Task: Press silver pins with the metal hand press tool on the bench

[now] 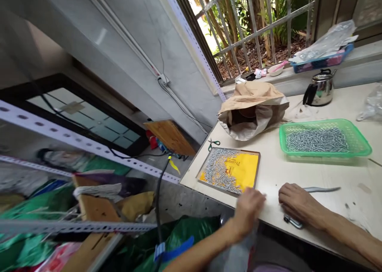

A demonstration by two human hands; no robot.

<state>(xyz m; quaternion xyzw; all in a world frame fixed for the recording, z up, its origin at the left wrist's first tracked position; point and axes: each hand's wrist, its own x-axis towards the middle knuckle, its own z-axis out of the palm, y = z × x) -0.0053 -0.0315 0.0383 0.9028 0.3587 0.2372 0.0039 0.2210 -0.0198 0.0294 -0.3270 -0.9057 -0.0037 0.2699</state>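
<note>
My left hand (249,209) is closed at the table's front edge, just below the yellow tray (249,166) of small metal screws (219,170); its fingers are blurred, and what they hold cannot be made out. Clear plastic hangs below that hand. My right hand (298,202) lies palm down on the white table (271,164), fingers curled and close together. A small metal clamp-like piece (294,222) shows under its near side, and a grey curved tool (324,189) lies beyond its fingers. Whether the right hand grips anything is hidden.
A green basket (358,142) of screws sits at the right. Behind are an open brown paper bag (253,101), a metal kettle (322,89) and a blue tray (324,61) on the sill. Small green-handled scissors (214,144) lie beyond the yellow tray.
</note>
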